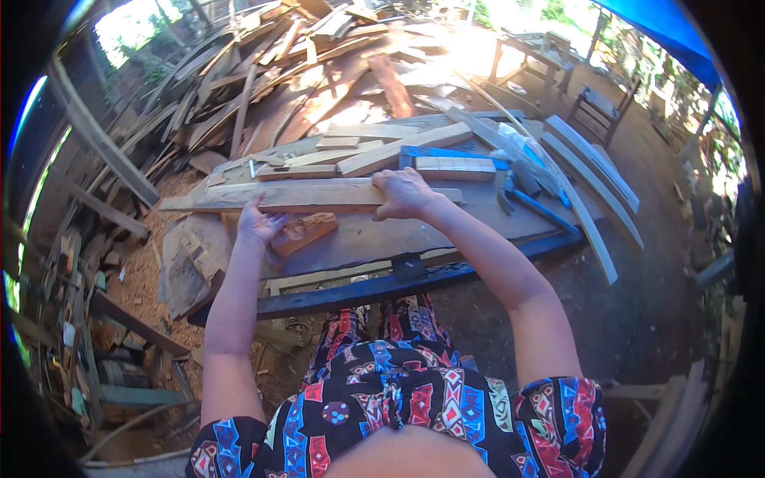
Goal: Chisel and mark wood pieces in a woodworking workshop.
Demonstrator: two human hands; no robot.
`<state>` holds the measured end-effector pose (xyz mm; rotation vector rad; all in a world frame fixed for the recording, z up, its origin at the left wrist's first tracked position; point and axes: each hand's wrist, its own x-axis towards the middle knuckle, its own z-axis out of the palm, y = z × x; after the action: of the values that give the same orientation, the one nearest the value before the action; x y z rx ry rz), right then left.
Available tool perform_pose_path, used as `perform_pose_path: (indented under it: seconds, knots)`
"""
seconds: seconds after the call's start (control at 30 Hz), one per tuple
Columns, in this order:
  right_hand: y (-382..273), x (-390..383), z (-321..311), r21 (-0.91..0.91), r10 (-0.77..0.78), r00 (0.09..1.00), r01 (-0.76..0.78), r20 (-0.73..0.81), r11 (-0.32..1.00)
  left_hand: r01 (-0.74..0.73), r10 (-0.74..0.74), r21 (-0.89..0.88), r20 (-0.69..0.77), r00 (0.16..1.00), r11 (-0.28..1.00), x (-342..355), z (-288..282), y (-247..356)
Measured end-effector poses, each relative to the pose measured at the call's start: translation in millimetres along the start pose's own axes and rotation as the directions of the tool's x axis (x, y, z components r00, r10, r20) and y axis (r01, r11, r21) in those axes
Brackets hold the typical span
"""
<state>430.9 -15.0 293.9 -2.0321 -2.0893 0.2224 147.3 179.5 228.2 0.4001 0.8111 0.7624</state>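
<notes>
Both my hands are on a long pale wooden board [307, 194] that lies crosswise over the workbench. My right hand [405, 193] grips it near its right end, fingers over the top edge. My left hand [259, 225] is under its left part, with the thumb up against the board's face and the fingers curled below. A short reddish-brown wood block [306, 233] rests on the bench beside my left fingers. Right of my right hand is a hammer with a blue handle [543, 211]. Beyond that hand lies a blue L-shaped piece [434, 151] around a pale wood block [454, 167].
More cut wood pieces [406, 149] lie across the far side of the workbench [358, 239]. Long curved-looking strips [594, 179] stick out at its right. A large scrap wood heap [271, 80] rises behind. A wooden chair [603, 107] stands at the far right, and sawdust [143, 279] covers ground on the left.
</notes>
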Motion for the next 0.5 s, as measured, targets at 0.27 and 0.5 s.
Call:
perform_pose_path:
  seconds: [0.27,0.5]
  knots:
    - [33,6,47,-0.055,0.103,0.989,-0.109,-0.104,0.993,-0.001,-0.013,0.561,0.020,1.000,0.828,-1,-2,11]
    - [54,-14,60,0.061,0.051,0.952,-0.034,-0.300,0.998,-0.171,0.363,0.817,0.419,0.833,-0.551,-15,33,-46]
